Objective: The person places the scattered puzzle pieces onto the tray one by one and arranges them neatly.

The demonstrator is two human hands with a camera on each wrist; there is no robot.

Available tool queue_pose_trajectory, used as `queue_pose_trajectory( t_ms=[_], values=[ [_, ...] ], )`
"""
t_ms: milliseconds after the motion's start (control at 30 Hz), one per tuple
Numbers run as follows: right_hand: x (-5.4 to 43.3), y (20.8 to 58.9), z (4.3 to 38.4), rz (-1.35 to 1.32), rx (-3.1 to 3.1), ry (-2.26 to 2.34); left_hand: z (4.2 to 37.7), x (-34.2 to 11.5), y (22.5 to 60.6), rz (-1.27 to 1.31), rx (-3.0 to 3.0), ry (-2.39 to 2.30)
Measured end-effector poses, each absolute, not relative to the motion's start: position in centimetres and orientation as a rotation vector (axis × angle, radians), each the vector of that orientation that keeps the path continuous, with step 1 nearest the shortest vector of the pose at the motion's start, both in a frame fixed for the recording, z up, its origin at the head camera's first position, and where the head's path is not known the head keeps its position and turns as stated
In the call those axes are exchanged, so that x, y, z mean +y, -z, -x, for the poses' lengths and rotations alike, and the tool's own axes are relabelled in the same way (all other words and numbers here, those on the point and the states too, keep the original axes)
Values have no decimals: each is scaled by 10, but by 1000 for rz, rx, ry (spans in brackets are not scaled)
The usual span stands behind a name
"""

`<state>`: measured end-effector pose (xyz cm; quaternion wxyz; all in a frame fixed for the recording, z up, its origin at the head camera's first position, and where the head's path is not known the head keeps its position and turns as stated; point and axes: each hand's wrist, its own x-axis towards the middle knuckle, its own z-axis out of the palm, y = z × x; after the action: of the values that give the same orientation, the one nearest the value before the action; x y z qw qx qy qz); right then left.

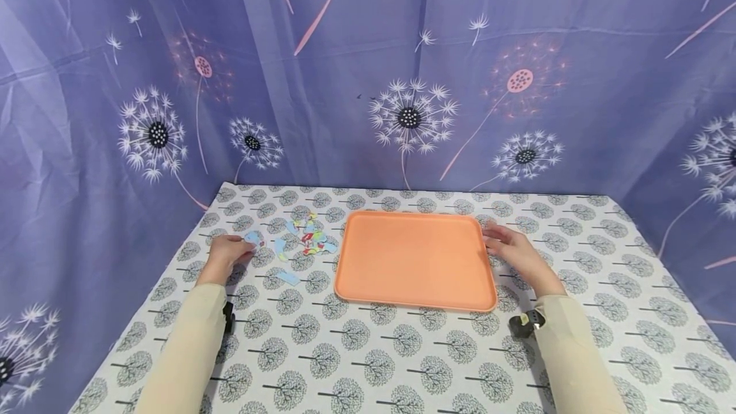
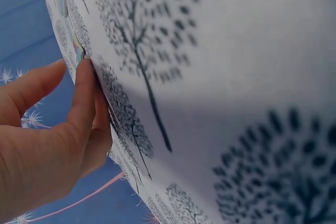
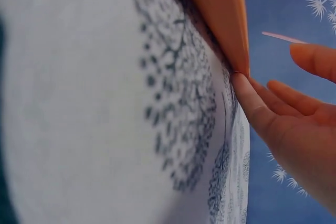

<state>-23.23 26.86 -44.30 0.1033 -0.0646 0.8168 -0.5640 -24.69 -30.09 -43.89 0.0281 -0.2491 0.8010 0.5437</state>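
Note:
At the left of the head view, my left hand point(image 1: 229, 253) rests on the table beside a small light-blue flat piece point(image 1: 252, 237). The left wrist view has its thumb point(image 2: 50, 80) apart from the index finger, whose tip is down at the cloth. Several more flat pieces point(image 1: 313, 243) in blue, red and yellow-green, perhaps puzzle pieces, lie loosely between that hand and an orange tray point(image 1: 414, 260). Against the tray's right edge are the fingertips of my right hand point(image 1: 514, 254). In the right wrist view those fingers point(image 3: 257, 106) are nearly straight, with the thumb spread away.
A white cloth point(image 1: 397, 363) printed with dark trees covers the table. One blue piece point(image 1: 288, 278) lies apart, nearer the front. Behind and at the sides hangs a purple-blue curtain point(image 1: 345, 114) with dandelions.

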Motion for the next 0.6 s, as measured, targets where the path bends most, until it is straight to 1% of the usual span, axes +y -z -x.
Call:
queue_pose_trajectory(
  t_ms=[300, 600],
  values=[
    [271, 445, 231, 212, 2477, 1578, 250, -295, 439, 741, 2538, -1630],
    [271, 448, 233, 123, 2504, 1515, 256, -285, 442, 763, 2733, -1434]
  ],
)
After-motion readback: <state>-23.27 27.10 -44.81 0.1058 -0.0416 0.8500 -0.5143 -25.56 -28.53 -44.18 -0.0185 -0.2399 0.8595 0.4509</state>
